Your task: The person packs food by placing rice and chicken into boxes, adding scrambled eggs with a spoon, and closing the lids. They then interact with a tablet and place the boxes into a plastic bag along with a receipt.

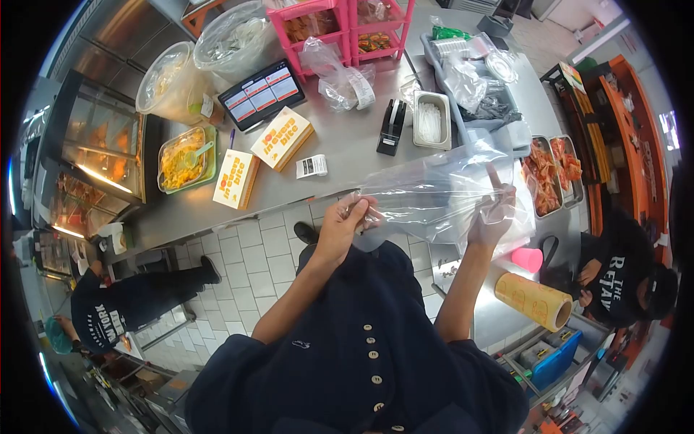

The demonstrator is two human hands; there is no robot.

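Observation:
A clear plastic bag (419,199) is stretched between my two hands above the front edge of the steel counter. My left hand (345,226) is closed, pinching one end of the bag between thumb and fingers. At the other end, my right hand (493,213) grips the plastic, with one finger stretched out; the film partly covers this hand. Creases run across the bag from hand to hand. A stack of white plastic sheets or bags (522,217) lies beside my right hand. On the counter beyond are two printed boxes (283,139), a small paper label (311,166) and a black tape dispenser (391,127).
A steel container (431,120), a grey bin of packaging (473,87) and trays of meat (542,177) stand right. A tablet (262,94) and yellow food tray (186,160) stand left. A film roll (533,301) lies near my right arm. Co-workers (108,311) are on both sides.

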